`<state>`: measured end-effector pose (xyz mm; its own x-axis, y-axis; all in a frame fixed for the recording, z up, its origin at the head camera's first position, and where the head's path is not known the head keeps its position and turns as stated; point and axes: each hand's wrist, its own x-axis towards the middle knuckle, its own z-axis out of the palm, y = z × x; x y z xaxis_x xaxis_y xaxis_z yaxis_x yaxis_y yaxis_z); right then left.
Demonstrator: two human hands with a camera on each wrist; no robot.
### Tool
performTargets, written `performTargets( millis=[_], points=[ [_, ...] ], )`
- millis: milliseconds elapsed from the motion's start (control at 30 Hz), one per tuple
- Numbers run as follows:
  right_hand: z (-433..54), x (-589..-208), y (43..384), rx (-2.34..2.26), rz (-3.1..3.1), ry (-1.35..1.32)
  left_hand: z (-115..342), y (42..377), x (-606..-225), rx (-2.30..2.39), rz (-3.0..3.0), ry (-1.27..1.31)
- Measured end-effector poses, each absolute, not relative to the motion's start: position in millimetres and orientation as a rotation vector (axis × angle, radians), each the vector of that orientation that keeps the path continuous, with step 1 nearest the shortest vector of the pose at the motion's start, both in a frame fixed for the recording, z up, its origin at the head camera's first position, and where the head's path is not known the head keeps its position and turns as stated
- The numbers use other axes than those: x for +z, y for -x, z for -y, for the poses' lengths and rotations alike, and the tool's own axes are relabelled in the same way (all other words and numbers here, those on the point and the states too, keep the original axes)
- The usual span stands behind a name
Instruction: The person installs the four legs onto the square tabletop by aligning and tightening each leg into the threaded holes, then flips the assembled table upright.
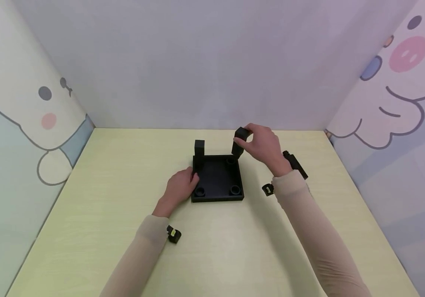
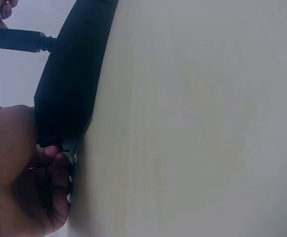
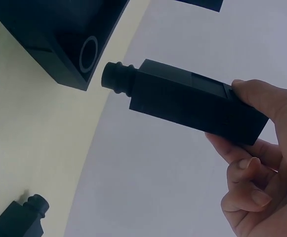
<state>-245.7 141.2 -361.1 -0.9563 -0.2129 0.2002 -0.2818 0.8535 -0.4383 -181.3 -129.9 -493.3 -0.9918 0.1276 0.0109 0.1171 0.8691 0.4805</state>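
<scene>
A black square base with raised sides [image 1: 218, 177] lies on the table, round sockets showing inside its corners. My left hand [image 1: 179, 187] grips its left side, fingers curled at the edge in the left wrist view. One black leg [image 1: 199, 148] stands upright at the back left corner. With thumb and fingertips, my right hand [image 1: 264, 144] pinches the upper end of another black leg [image 3: 187, 101]. This leg is tilted over the back right socket [image 1: 231, 160]. In the right wrist view its ridged round end points toward the base, with a gap between.
A third black leg [image 1: 296, 165] lies on the table to the right, partly behind the right forearm. Small black devices sit beside the left cuff [image 1: 173, 235] and the right cuff [image 1: 268, 189]. A pale wall [image 1: 212, 66] rises behind the table, with cartoon-printed panels at both sides.
</scene>
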Motion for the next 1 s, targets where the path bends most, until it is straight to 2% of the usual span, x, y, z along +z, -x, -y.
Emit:
performTargets(
  millis=[1000],
  points=[
    [-131, -392, 246, 0.637, 2.940, -0.482, 126, 179, -486, 0.778, -3.018, -0.201]
  ],
)
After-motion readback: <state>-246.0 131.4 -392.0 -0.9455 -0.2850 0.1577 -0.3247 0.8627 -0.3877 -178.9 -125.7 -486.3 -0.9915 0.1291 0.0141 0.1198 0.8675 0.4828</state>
